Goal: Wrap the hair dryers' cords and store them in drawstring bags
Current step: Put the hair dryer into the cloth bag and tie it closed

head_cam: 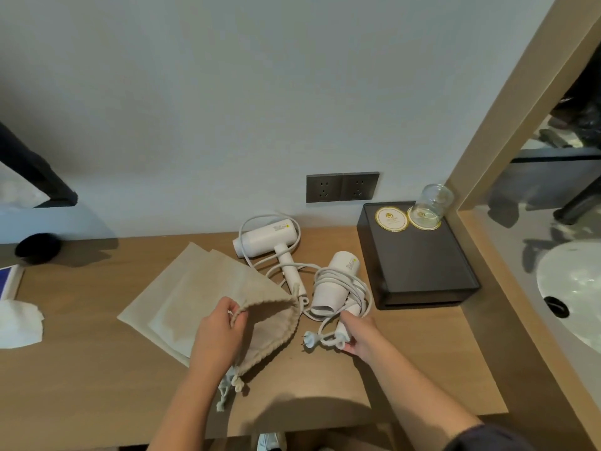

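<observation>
White hair dryer [335, 284] cord-wrapped, right hand [359, 333] gripping its handle, left hand [218, 333] pinching beige bag [266, 323] open

Bags [201, 288] left of dryers [331, 288]; box [419, 265] right.

Brightness: moderate, even indoor light, dimmer toward the top corners.
Shadows: a soft dark patch is cast on the desk [97, 369] near its front edge.
Distortion: straight edges are bowed at the borders.
Sharpness: slightly soft throughout.
</observation>
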Demonstrator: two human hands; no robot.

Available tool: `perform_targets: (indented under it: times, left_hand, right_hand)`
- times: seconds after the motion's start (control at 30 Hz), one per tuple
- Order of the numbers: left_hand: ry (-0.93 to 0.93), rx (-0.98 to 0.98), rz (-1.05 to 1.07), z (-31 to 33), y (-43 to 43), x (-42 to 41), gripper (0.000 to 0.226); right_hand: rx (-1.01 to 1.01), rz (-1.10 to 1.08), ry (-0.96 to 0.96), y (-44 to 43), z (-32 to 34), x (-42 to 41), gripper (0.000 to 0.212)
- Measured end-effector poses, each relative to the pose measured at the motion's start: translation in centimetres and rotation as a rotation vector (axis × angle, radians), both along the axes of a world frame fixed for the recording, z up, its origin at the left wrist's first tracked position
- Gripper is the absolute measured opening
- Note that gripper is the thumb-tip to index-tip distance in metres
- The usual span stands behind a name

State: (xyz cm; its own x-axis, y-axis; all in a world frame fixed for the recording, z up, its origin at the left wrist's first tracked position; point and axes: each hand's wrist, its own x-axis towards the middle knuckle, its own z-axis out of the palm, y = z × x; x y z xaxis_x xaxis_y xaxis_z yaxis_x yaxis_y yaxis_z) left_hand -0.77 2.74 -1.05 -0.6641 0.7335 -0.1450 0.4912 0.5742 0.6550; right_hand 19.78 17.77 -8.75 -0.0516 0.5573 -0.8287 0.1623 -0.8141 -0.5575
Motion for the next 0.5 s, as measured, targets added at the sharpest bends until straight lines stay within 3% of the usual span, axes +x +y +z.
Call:
perform_targets:
  times: [0.27, 0.5]
  left_hand:
    - [0.024, -0.021, -0.014, -0.3, 0.1, 0.1, 0.016]
    - [0.074, -0.058, -0.042, -0.1, 0.7, 0.1, 0.015]
  right_hand:
    - [0.163, 0.026, -0.106, 0.1, 1.3, 0.8, 0.034]
    - [0.264, 0.216, -0.044, -0.5, 4.3, 2.6, 0.019]
